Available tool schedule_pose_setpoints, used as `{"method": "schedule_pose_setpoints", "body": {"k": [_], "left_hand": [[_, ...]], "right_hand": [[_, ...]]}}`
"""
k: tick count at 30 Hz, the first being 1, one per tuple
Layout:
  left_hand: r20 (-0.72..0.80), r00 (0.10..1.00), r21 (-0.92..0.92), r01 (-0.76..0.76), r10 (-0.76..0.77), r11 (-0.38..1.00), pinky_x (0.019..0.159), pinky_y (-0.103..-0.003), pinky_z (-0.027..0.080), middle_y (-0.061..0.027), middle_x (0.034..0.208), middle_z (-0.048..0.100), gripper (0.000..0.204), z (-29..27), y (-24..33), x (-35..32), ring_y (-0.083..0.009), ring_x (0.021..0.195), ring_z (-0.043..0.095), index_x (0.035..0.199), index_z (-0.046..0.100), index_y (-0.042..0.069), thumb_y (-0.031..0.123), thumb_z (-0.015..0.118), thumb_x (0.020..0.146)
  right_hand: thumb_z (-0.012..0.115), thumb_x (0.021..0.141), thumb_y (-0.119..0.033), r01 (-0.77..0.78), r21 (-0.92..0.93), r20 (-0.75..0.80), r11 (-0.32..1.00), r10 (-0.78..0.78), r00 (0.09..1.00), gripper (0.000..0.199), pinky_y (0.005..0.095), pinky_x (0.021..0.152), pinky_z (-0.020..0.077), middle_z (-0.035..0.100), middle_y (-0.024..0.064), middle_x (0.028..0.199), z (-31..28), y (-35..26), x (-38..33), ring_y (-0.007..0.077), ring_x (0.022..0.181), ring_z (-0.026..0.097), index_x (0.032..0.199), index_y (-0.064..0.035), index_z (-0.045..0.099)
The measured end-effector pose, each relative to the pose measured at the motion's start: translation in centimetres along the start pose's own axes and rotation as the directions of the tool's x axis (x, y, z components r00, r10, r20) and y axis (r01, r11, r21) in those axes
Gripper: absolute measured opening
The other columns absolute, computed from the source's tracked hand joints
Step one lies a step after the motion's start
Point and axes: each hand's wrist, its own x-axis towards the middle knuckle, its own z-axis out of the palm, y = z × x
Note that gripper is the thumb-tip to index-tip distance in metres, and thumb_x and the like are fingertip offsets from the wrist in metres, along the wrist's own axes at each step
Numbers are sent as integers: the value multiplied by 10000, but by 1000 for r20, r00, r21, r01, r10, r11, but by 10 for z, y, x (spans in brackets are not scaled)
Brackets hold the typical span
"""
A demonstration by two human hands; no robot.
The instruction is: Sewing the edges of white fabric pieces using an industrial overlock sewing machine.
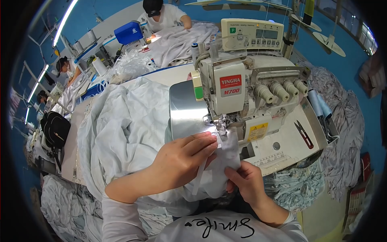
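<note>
1. The left hand (187, 157) has its fingers close together, pressing down on the cloth right in front of the needle area. Its thumb is hidden, so I cannot tell if it pinches.
2. The right hand (246, 180) pinches the cloth's edge between thumb and fingers, nearer the person.
3. The pale white cloth (125, 117) goes from under the sewing machine's foot down to both hands. A big crumpled pile of it covers the left part of the sewing table (288, 139) and hangs over the front edge.
4. A thin white strip (198, 180) hangs below the left hand.
5. The overlock sewing machine (229, 94) stands just past the hands, with a shiny metal plate (186, 109) on its left.
6. Thread snips (304, 135) with red handles lie near the table's front right corner.
7. A button panel (252, 35) is behind the machine.
8. A black backpack (55, 128) is by the left edge.
9. Farther back, a person (171, 17) in a black cap touches grayish cloth (177, 44).
</note>
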Motion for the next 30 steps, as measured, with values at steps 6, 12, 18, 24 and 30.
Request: {"method": "schedule_pose_setpoints", "body": {"k": [6, 12, 18, 24, 30], "left_hand": [[4, 1000, 7, 6, -6, 1000, 744, -318, 552, -68, 1057, 644, 324, 0, 0, 0, -245, 968, 643, 1003, 645, 48, 29, 731, 691], [27, 1000, 32, 8, -9, 999, 780, -339, 534, -75, 1077, 639, 318, -3, -10, 2, -262, 1004, 626, 1022, 639, 45, 20, 695, 710], [-108, 993, 183, 74, -55, 980, 815, -385, 469, -122, 1064, 606, 347, -21, -40, 6, -312, 904, 596, 1039, 601, 38, 113, 707, 716], [269, 779, 252, 511, -567, 822, 663, -328, 473, -122, 1159, 574, 301, -56, -14, -86, -284, 783, 603, 958, 620, 52, 59, 726, 677], [278, 682, 23, 699, -676, 715, 543, -288, 480, -132, 833, 652, 108, -63, 6, -174, -247, 591, 614, 837, 590, 10, -42, 610, 744]], "right_hand": [[613, 897, -121, 17, 39, 3, 999, -17, 1000, 147, 226, 480, 465, 596, 30, 661, -4, 1, 0, 84, 526, 554, 946, 18, 610], [594, 884, -66, 44, 97, 5, 994, -44, 999, 122, 211, 442, 458, 612, 50, 677, -2, -1, 4, 87, 485, 551, 967, 23, 606], [620, 868, -92, 6, 118, 49, 993, -12, 999, 122, 201, 447, 451, 598, 34, 674, 2, -16, 13, 74, 486, 544, 916, 19, 600], [664, 865, -203, 62, 60, 90, 996, -67, 994, 221, 217, 476, 459, 585, 24, 609, 0, -21, 24, 72, 494, 545, 834, -1, 583], [659, 851, -132, 66, 77, 125, 995, -76, 989, 155, 213, 464, 450, 588, 26, 636, 2, -24, 23, 87, 486, 551, 859, 2, 581]]}}
